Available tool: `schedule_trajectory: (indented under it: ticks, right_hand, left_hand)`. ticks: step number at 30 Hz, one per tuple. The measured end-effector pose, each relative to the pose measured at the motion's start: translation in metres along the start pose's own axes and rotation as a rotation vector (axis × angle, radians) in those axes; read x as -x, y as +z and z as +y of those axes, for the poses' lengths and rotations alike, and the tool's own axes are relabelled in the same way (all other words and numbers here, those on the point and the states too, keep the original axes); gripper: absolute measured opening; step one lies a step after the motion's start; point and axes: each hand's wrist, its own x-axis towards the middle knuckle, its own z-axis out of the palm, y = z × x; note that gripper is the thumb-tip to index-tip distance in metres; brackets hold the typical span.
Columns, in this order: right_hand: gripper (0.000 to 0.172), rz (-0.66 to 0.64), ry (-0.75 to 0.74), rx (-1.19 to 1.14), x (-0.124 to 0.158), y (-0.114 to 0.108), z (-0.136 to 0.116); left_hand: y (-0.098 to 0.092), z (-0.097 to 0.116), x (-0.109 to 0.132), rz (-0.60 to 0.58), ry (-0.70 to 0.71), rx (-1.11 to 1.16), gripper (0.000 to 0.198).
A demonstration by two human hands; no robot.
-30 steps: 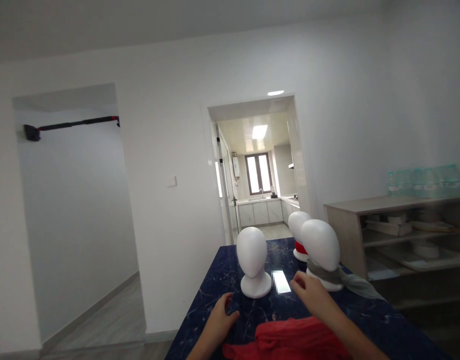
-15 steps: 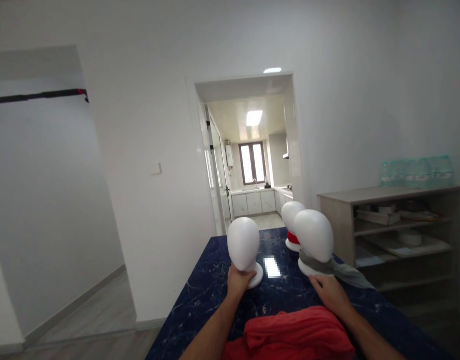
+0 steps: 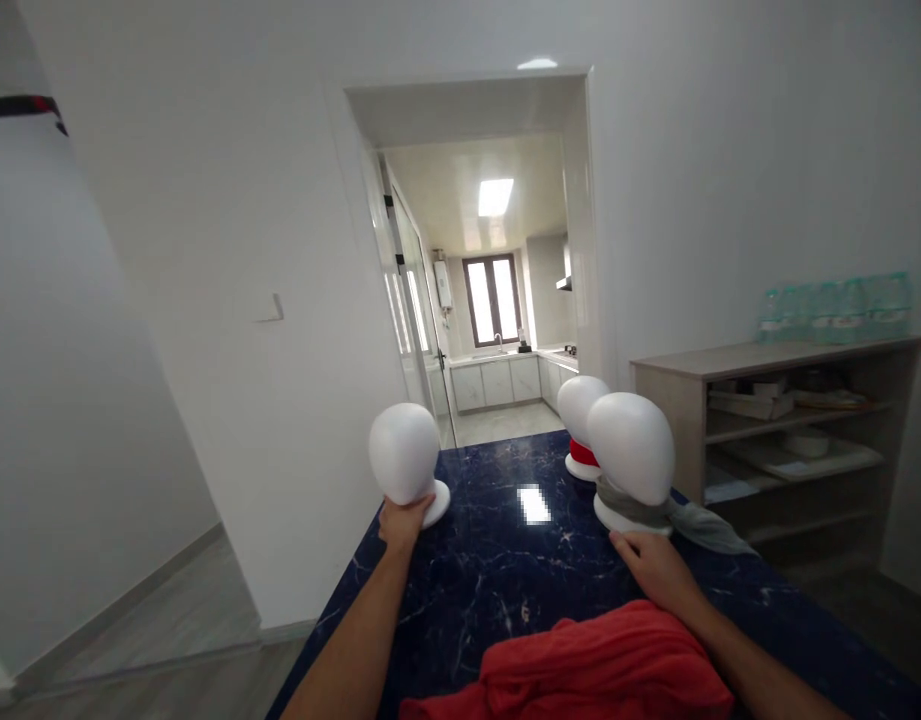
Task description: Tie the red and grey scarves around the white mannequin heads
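Observation:
My left hand (image 3: 404,521) grips the neck of a bare white foam mannequin head (image 3: 404,455) near the left edge of the dark blue marble table (image 3: 497,580). My right hand (image 3: 655,563) lies flat on the table, fingers stretched out, touching the base of a second white head (image 3: 631,450) that wears a grey scarf (image 3: 685,524). Behind it stands a third white head (image 3: 580,400) with a red scarf (image 3: 581,455) at its neck. A crumpled red cloth (image 3: 602,670) lies on the table between my forearms.
A wooden shelf unit (image 3: 775,420) with stacked items stands right of the table, with water bottles (image 3: 835,308) on top. A doorway (image 3: 490,270) ahead opens into a kitchen. White wall and an opening lie to the left.
My left hand has taken hold of the bare head and slid it left toward the table edge. My right hand has settled flat by the grey-scarfed head. The camera has moved forward and tilted.

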Motion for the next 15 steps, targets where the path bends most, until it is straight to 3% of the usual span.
schedule_trajectory:
  ticks: [5, 10, 15]
  right_hand:
    - [0.058, -0.01, 0.022, 0.045, 0.001, -0.001, -0.005]
    - [0.058, 0.004, 0.044, 0.038, 0.001, -0.001, -0.007]
    - [0.059, 0.014, 0.049, 0.055, 0.002, -0.001, -0.006]
  left_hand:
    - [-0.004, -0.023, -0.045, -0.005, -0.08, -0.06, 0.109]
    - [0.013, -0.032, -0.072, -0.049, -0.005, -0.068, 0.103]
    - [0.028, -0.039, -0.085, -0.008, 0.082, -0.093, 0.097]
